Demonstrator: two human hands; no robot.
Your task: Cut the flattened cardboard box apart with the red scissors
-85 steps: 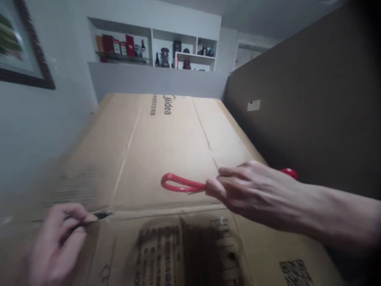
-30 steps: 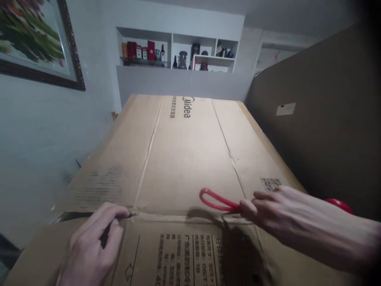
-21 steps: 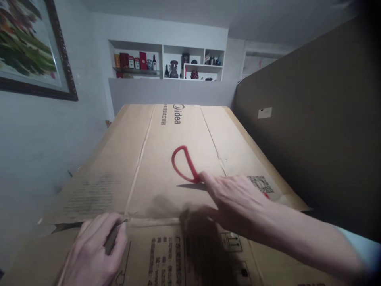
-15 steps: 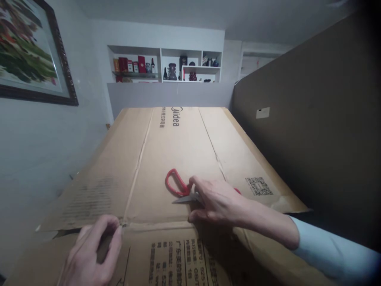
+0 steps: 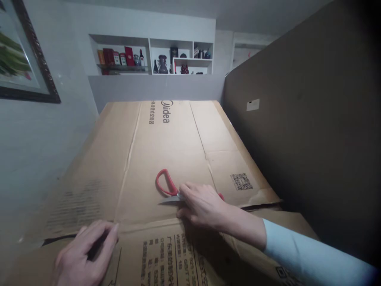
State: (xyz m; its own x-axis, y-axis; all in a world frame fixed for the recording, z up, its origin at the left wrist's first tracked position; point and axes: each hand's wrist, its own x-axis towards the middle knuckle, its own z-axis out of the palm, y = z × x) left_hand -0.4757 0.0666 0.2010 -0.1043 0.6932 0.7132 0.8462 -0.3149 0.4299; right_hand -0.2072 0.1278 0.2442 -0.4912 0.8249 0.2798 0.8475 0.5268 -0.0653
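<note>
A pair of scissors with red handles point(image 5: 167, 190) lies spread open on the flattened cardboard point(image 5: 166, 147). My right hand point(image 5: 202, 204) is closed over the middle of the scissors; one red loop shows on the left, a bit of red on the right, and a metal blade points left. Near the left end of the cardboard's crosswise fold, my left hand point(image 5: 89, 252) rests with thumb and forefinger tips close together. Whatever might be between those fingertips is too small to make out.
A large brown panel point(image 5: 309, 119) rises along the right. Behind the cardboard is a grey partition point(image 5: 157, 87), with a wall shelf point(image 5: 149, 55) of bottles and boxes beyond. A framed picture point(image 5: 32, 51) hangs at the left.
The view has shifted, so the cardboard and shelf sit further left. My right hand stays on the scissors. The thumb and forefinger of my left hand remain close together by the fold.
</note>
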